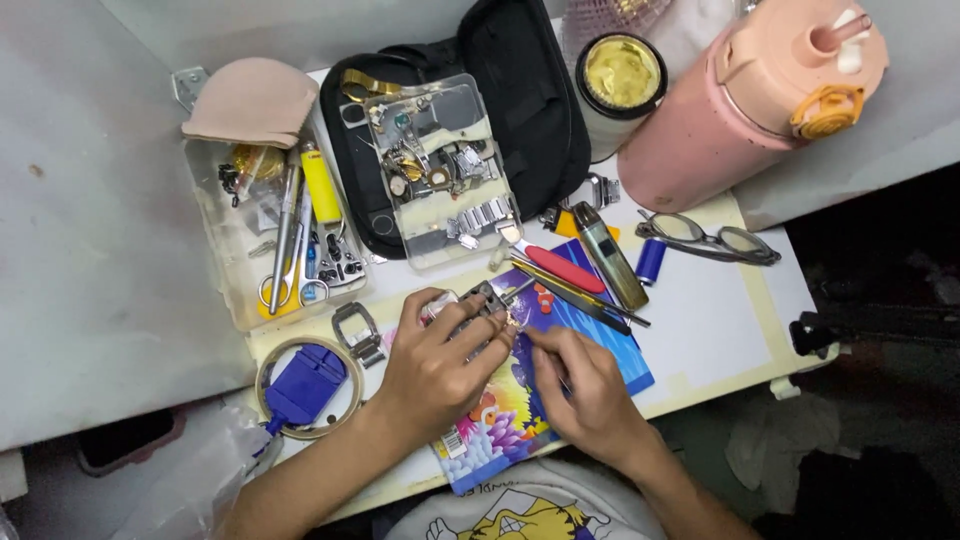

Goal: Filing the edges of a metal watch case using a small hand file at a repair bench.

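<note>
My left hand (437, 365) presses down on a small metal watch band piece (487, 299) that lies on a colourful fish-patterned mat (600, 330) at the table's front. My right hand (585, 385) is closed around a thin tool, its tip meeting the band right by my left fingertips. The tool is mostly hidden inside my fist.
A clear parts box (440, 170) lies on an open black pouch (520, 110). A tool tray (280, 240) with scissors sits at left, a blue tool in a ring (305, 385) below it. Screwdrivers (565, 268), glasses (710, 240), a jar (620, 80) and a pink bottle (750, 100) stand further back.
</note>
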